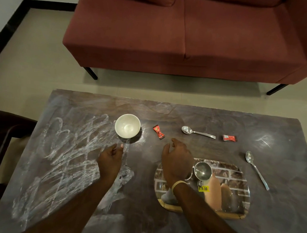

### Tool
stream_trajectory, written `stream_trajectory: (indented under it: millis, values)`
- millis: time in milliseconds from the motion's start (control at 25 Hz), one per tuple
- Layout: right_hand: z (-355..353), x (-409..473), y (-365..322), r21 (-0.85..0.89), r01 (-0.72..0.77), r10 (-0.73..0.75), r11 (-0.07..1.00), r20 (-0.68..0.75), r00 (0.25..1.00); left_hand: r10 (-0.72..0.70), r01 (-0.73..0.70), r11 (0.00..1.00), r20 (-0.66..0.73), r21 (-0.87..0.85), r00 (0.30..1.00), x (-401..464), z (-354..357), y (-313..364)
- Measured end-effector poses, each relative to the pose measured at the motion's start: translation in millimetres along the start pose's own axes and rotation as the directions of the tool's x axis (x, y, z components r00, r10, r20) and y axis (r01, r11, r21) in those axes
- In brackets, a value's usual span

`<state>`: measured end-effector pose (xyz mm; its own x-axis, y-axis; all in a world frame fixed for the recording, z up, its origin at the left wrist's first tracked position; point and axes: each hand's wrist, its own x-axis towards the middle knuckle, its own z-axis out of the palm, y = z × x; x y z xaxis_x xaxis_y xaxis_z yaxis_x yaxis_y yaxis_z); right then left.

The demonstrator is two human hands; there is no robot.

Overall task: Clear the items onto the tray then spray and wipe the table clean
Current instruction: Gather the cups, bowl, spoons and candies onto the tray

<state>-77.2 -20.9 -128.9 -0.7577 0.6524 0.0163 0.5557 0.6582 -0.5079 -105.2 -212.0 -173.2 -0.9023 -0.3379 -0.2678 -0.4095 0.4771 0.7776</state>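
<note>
Just beyond the tray (pixel 241 173), both hands hover empty.
Left hand (pixel 110 160) and right hand (pixel 176 160) loosely open, near the white bowl (pixel 127 126).

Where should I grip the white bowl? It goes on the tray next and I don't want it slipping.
Pinch the near rim of the white bowl from above: it stands upright and empty, and the left hand is already just in front.

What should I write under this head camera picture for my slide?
Two empty hands, left and right, reach toward a white bowl.
</note>
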Motion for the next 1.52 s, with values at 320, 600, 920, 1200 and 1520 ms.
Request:
stream_trajectory:
  millis: [320,600,920,1200,1520]
  values:
    - [78,27,-70,0.261,-0.022,-0.072,0.965,0.346,0.935,-0.053,0.069,0.987,0.109,-0.145,0.993,54,10,16]
    - [117,30,-76,0.252,-0.101,0.001,0.963,0.371,0.929,-0.131,0.159,0.973,0.164,-0.169,0.978,68,18,5]
    - [104,7,-71,0.308,-0.171,0.045,0.936,0.379,0.924,-0.004,0.010,0.998,0.095,-0.064,0.996,51,3,3]
    - [24,-85,-23,0.291,-0.292,0.185,0.911,0.344,0.921,-0.125,0.127,0.992,0.117,-0.010,0.985,-84,-26,-4]
    - [-67,-135,86,0.227,-0.561,0.512,0.796,0.241,0.825,-0.161,0.179,0.984,0.426,-0.002,0.890,-200,9,-4]
